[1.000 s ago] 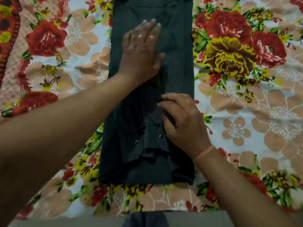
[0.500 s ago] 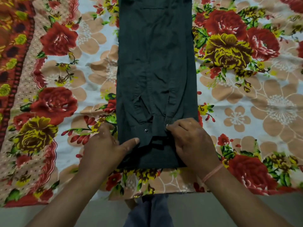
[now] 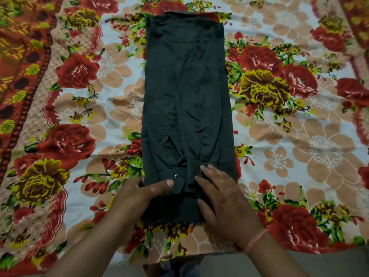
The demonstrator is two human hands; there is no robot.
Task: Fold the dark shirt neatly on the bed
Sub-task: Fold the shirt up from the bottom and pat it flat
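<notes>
Lying lengthwise down the middle of the flowered bed sheet (image 3: 299,152), the dark shirt (image 3: 185,86) is already a long narrow strip running from 12 o'clock to 6 o'clock, with both sleeves folded onto its top. The left hand (image 3: 143,193) has a narrow grip on the strip's 7 o'clock corner, thumb on top of the cloth and fingers hidden under the edge. The right hand (image 3: 221,194) covers the 5 o'clock corner, fingers spread over the cuffs; whether it pinches the cloth or only presses it I cannot tell. The likely next move is lifting this near end toward 12 o'clock. The risk is the loose sleeves: if the lift is uneven or only the upper layer is caught, they could slide out sideways and the edges would land crooked. Creases near the snap button (image 3: 177,175) could get pressed in.
</notes>
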